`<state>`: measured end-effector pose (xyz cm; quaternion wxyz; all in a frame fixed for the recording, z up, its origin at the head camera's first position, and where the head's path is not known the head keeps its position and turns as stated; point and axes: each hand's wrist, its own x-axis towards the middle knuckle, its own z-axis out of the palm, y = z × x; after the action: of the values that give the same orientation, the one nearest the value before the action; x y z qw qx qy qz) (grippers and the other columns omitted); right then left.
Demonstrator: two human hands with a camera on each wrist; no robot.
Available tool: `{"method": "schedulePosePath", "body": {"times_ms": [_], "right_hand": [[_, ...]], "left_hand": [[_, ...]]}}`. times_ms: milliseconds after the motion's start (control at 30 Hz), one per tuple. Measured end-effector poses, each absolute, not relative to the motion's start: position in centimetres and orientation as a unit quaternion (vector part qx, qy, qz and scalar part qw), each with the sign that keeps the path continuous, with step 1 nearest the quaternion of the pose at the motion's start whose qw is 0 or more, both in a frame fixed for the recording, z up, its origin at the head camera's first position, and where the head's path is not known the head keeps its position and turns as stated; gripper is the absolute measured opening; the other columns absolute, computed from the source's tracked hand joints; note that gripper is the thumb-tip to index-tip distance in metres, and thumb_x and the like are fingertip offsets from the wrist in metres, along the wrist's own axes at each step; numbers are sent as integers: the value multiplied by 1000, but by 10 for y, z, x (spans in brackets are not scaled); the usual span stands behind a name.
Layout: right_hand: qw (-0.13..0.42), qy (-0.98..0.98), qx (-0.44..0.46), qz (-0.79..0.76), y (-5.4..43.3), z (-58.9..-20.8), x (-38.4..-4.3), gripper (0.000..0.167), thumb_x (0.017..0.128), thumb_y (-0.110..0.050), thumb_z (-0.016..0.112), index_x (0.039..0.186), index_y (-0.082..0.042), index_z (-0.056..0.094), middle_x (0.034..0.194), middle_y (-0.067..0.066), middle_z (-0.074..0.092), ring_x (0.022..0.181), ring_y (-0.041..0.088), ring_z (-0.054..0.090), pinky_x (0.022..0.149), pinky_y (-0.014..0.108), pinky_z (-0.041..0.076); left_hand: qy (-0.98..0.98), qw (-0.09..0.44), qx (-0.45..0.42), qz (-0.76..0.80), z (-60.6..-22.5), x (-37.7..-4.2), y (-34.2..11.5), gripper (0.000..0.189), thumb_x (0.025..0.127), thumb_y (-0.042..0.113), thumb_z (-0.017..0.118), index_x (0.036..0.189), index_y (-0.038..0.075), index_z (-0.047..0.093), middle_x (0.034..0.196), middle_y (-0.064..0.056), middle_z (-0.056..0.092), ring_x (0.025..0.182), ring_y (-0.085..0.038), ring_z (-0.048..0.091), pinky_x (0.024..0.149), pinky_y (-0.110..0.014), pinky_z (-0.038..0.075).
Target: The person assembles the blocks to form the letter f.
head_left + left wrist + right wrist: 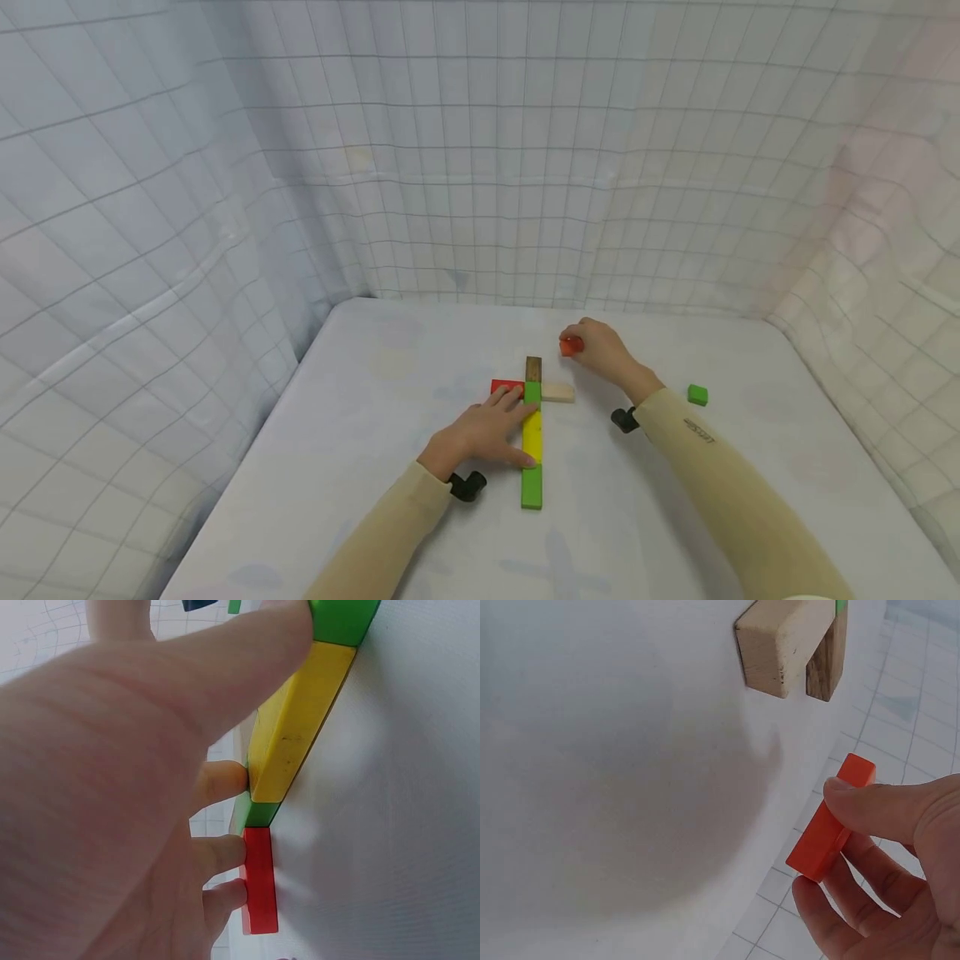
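Colored blocks lie in a cross on the white table. Its stem has a dark brown block (533, 368) at the far end, then a green block, a yellow block (532, 442) and another green block (531, 487) nearest me. A red block (261, 881) forms the left arm and a pale wooden block (769, 645) the right. My left hand (487, 429) is spread over the cross, fingertips touching the red and green blocks, thumb at the yellow-green joint. Between thumb and fingers, my right hand (602, 348) pinches an orange block (829, 825) to the right of the brown one.
A small green block (697, 394) lies apart on the right side of the table (360, 367). Grid-patterned white curtains (480, 167) hang behind and along both sides. Dark wrist mounts (468, 486) sit at both cuffs.
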<state>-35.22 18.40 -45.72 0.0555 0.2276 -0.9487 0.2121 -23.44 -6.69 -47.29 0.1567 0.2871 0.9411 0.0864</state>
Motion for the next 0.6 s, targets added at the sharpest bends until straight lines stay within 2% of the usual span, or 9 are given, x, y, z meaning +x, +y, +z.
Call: {"method": "schedulePosePath", "body": {"times_ms": [333, 600], "right_hand": [[21, -947, 259, 190, 173, -463, -371, 32, 85, 4, 74, 116, -7, 74, 104, 10, 65, 93, 28, 58, 91, 43, 50], [-25, -952, 253, 169, 167, -460, -389, 33, 91, -4, 72, 123, -10, 72, 107, 9, 65, 98, 26, 56, 94, 41, 48]], "left_hand": [[936, 165, 294, 100, -474, -234, -66, 93, 85, 68, 66, 161, 28, 28, 169, -6, 10, 154, -27, 8, 113, -56, 30], [936, 161, 294, 106, -470, -235, -67, 93, 85, 66, 67, 161, 27, 29, 169, -6, 10, 154, -29, 8, 113, -59, 28]]}}
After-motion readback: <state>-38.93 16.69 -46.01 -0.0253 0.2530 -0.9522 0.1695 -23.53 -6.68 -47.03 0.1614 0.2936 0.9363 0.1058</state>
